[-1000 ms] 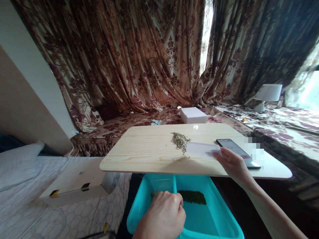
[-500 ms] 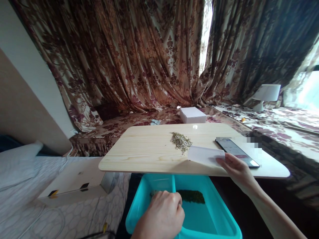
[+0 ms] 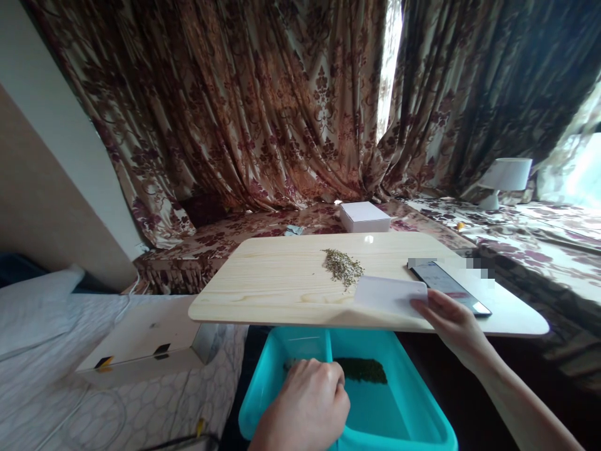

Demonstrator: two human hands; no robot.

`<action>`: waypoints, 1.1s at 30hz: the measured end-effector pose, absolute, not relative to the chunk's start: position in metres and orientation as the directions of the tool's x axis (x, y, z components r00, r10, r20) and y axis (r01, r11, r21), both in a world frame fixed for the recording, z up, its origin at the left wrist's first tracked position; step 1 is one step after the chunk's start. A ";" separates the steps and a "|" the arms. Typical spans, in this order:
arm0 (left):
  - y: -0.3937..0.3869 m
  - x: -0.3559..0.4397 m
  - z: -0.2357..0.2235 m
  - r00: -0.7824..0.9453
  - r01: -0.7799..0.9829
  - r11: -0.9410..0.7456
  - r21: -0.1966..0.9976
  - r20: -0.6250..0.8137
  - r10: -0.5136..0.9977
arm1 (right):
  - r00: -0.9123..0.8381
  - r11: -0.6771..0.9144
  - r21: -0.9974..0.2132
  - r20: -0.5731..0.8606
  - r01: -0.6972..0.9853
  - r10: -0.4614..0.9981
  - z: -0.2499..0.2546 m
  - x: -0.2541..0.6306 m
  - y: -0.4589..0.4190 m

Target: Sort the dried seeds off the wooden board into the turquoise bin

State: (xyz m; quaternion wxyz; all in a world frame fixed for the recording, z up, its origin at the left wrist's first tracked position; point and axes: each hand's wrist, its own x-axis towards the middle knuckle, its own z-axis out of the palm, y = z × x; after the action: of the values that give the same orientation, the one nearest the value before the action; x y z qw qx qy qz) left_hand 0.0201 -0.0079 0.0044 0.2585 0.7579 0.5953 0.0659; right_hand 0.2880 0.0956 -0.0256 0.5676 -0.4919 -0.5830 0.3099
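- Left hand (image 3: 305, 401): positioned over the divider (image 3: 328, 344) of the turquoise bin (image 3: 416, 388), nearest to me. Its grip is curled; the fingertips are hidden, so whether it grasps the divider cannot be told. The placement would suit steadying the bin.
- Bin: located just below the near edge of the worktop (image 3: 263, 269), apparently so that it sits within easy reach. Dark green grains (image 3: 361, 371) lie along the far part of the right compartment; the left compartment is partly hidden by the hand.
- Right hand (image 3: 453, 322): grip closed on the right end of a white card (image 3: 387, 295). Holding by the end leaves the left edge free, presumably for working against loose material.
- Pale grains (image 3: 342, 266): loosely piled on the middle of the worktop, just beyond the card's left end.
- Phone (image 3: 451, 288): flat at the worktop's right side, well apart from the grains, likely to avoid interference.
- White box (image 3: 365, 217): beyond the worktop's far edge.
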 end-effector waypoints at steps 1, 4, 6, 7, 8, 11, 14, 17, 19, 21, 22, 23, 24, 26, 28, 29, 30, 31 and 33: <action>-0.008 0.020 0.005 0.279 0.871 -0.154 0.467 -0.211 0.937 | 0.146 0.336 -0.914 0.373 0.227 0.916 -0.028 0.285 0.100; -0.008 0.020 0.006 0.265 0.879 -0.137 0.457 -0.228 0.937 | 0.145 0.353 -0.902 0.395 0.247 0.907 -0.036 0.278 0.112; -0.009 0.020 0.006 0.263 0.879 -0.134 0.458 -0.229 0.937 | 0.136 0.358 -0.898 0.400 0.254 0.906 -0.040 0.274 0.119; -0.009 0.020 0.006 0.264 0.877 -0.136 0.462 -0.226 0.938 | 0.138 0.362 -0.898 0.403 0.249 0.905 -0.042 0.273 0.123; -0.009 0.020 0.006 0.266 0.875 -0.137 0.464 -0.223 0.938 | 0.142 0.368 -0.898 0.408 0.239 0.902 -0.043 0.272 0.126; -0.010 0.020 0.006 0.266 0.875 -0.140 0.464 -0.218 0.939 | 0.144 0.399 -0.894 0.431 0.205 0.891 -0.044 0.270 0.135; -0.010 0.020 0.007 0.265 0.876 -0.135 0.463 -0.228 0.937 | 0.117 0.430 -0.883 0.455 0.189 0.883 -0.044 0.269 0.142; -0.010 0.021 0.007 0.264 0.876 -0.133 0.464 -0.230 0.937 | 0.084 0.440 -0.873 0.465 0.213 0.881 -0.046 0.270 0.143; -0.010 0.020 0.006 0.268 0.874 -0.140 0.465 -0.223 0.937 | 0.062 0.444 -0.864 0.470 0.239 0.881 -0.047 0.272 0.142; -0.009 0.020 0.006 0.273 0.873 -0.145 0.465 -0.220 0.936 | 0.047 0.450 -0.854 0.476 0.260 0.878 -0.047 0.274 0.139; -0.009 0.020 0.005 0.275 0.873 -0.148 0.465 -0.220 0.936 | 0.042 0.451 -0.852 0.478 0.266 0.877 -0.047 0.275 0.137; -0.009 0.020 0.005 0.278 0.872 -0.150 0.466 -0.219 0.935 | 0.042 0.451 -0.850 0.479 0.271 0.877 -0.046 0.275 0.136; -0.009 0.019 0.005 0.278 0.871 -0.150 0.467 -0.218 0.935 | 0.042 0.451 -0.848 0.480 0.277 0.876 -0.045 0.275 0.135; -0.009 0.019 0.004 0.279 0.869 -0.150 0.472 -0.216 0.936 | 0.043 0.458 -0.839 0.490 0.293 0.870 -0.042 0.273 0.134; -0.009 0.019 0.005 0.278 0.867 -0.149 0.475 -0.213 0.937 | 0.036 0.467 -0.828 0.501 0.311 0.865 -0.039 0.269 0.134; -0.009 0.019 0.005 0.278 0.867 -0.150 0.476 -0.213 0.937 | 0.029 0.470 -0.821 0.505 0.324 0.863 -0.038 0.267 0.133; -0.009 0.019 0.005 0.279 0.867 -0.151 0.475 -0.213 0.936 | 0.021 0.471 -0.816 0.506 0.336 0.862 -0.037 0.265 0.133; -0.009 0.019 0.005 0.279 0.868 -0.151 0.473 -0.211 0.937 | 0.015 0.470 -0.811 0.506 0.348 0.862 -0.036 0.264 0.133; -0.009 0.019 0.005 0.274 0.871 -0.147 0.468 -0.215 0.937 | 0.006 0.468 -0.800 0.507 0.375 0.862 -0.034 0.262 0.131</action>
State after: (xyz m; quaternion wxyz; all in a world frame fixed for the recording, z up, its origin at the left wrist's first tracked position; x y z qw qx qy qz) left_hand 0.0188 -0.0092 0.0052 0.2594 0.7547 0.5992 0.0636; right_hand 0.2618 0.1313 -0.0342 0.5370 -0.4634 -0.6674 0.2268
